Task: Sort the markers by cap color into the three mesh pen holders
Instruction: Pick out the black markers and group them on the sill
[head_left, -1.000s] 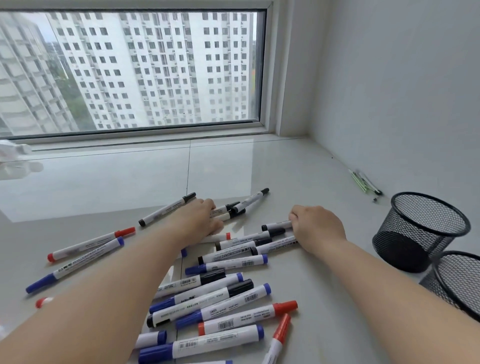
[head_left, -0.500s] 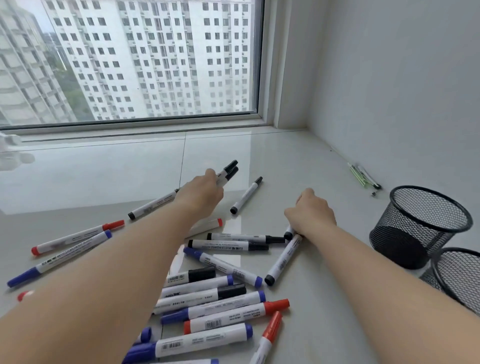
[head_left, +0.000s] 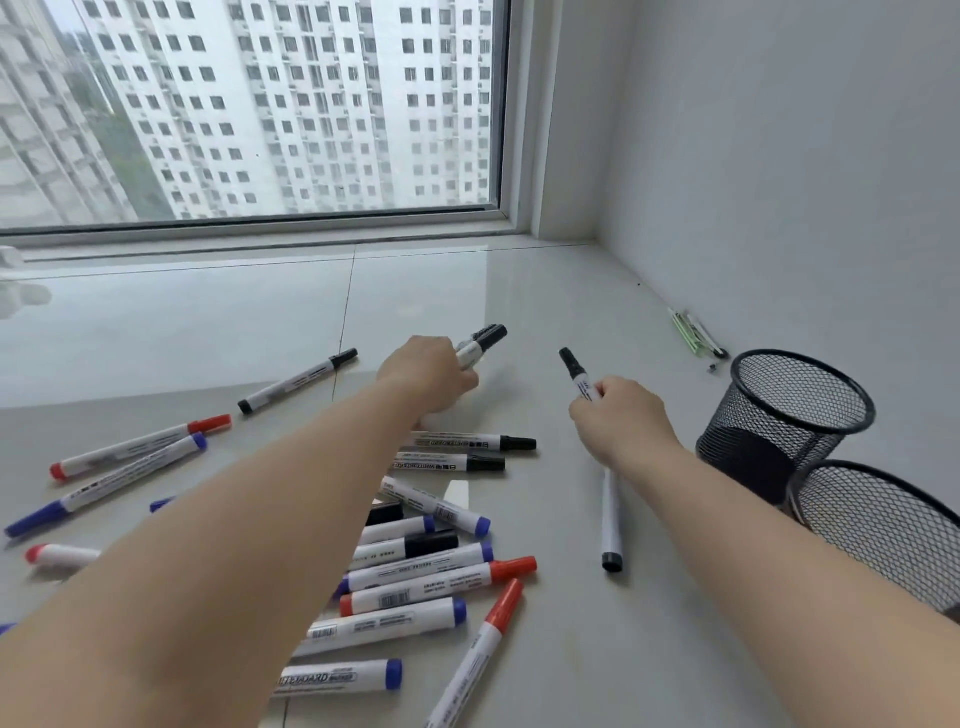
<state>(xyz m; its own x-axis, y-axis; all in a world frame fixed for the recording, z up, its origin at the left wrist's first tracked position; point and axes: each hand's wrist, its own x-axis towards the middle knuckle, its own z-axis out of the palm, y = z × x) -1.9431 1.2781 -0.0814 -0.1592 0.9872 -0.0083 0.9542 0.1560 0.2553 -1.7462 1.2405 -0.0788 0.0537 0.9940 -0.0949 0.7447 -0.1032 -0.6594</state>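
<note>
My left hand (head_left: 428, 376) grips two black-capped markers (head_left: 482, 343), their caps pointing up and to the right. My right hand (head_left: 621, 421) holds one black-capped marker (head_left: 576, 371) with its cap tilted up-left. Several markers with blue, red and black caps lie in a pile (head_left: 426, 566) on the pale surface below my hands. One black-capped marker (head_left: 611, 525) lies alone under my right wrist. Two black mesh pen holders stand at the right: the farther holder (head_left: 748, 447) and the nearer holder (head_left: 872, 530). A third holder is not in view.
A black-capped marker (head_left: 298, 382) and red and blue ones (head_left: 130, 457) lie apart at the left. Thin green and white pens (head_left: 693, 332) rest by the wall (head_left: 779, 156) at the right. A window (head_left: 260, 104) runs along the back.
Both hands have lifted off the pile: the left one raised its two black-capped markers, the right one picked up a black-capped marker. The marker under my right wrist turned lengthwise.
</note>
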